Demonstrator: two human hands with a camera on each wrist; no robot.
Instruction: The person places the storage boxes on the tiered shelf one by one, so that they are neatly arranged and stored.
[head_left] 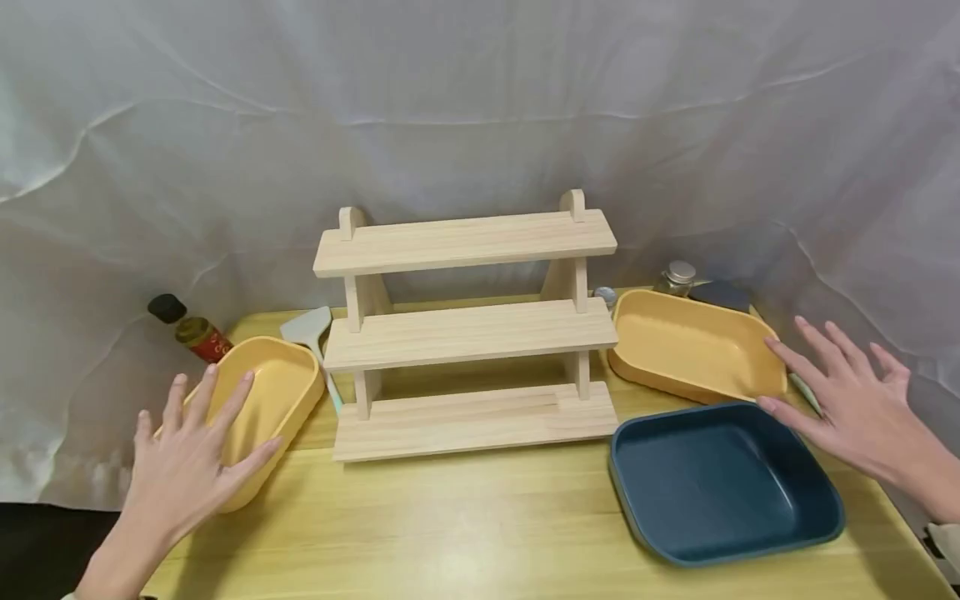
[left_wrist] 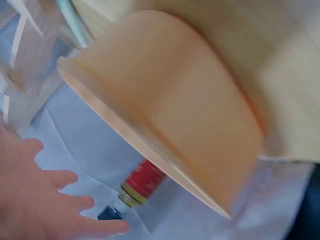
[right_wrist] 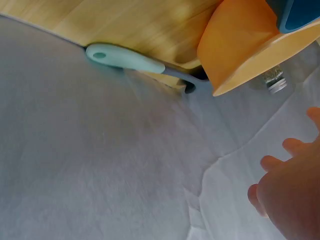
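Observation:
On the left, my left hand is held with fingers spread above a yellow bin. The left wrist view shows a gap between those fingers and the bin's rim. My right hand is also spread out, beside the right end of a second yellow bin; I cannot tell whether its fingertips touch the rim. Below that hand's thumb is a dark blue bin, close against the second yellow one. Neither hand grips anything. Between the hands stands a three-tier wooden shelf with bare tiers.
Behind the left bin is a bottle with a red label and black cap. A pale spatula lies left of the shelf. At the back right are a lidded jar and a utensil with a mint handle. Grey cloth hangs behind the table.

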